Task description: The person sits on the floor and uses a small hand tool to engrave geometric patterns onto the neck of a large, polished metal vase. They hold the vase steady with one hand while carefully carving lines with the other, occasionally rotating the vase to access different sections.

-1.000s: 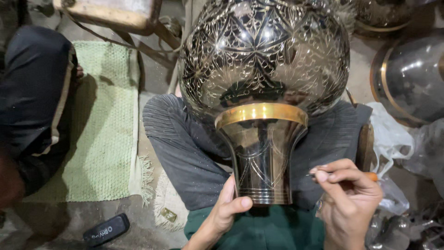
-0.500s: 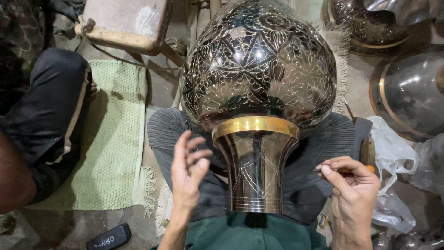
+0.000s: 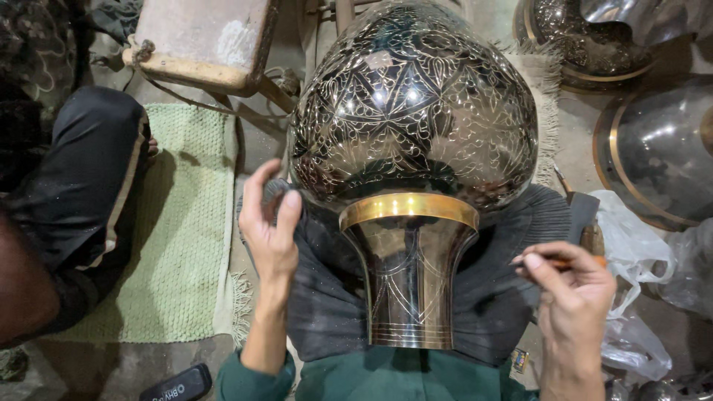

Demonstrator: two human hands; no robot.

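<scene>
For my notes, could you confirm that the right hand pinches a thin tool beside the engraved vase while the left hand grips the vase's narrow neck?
Not quite. In the head view the left hand is open against the round body of the vase, not gripping its neck. The right hand does pinch a thin tool beside it.

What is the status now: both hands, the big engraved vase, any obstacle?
Left hand open, fingertips at large engraved dark metal vase. Right hand pinching thin orange-handled tool, clear of vase. Nothing between hands and vase.
</scene>
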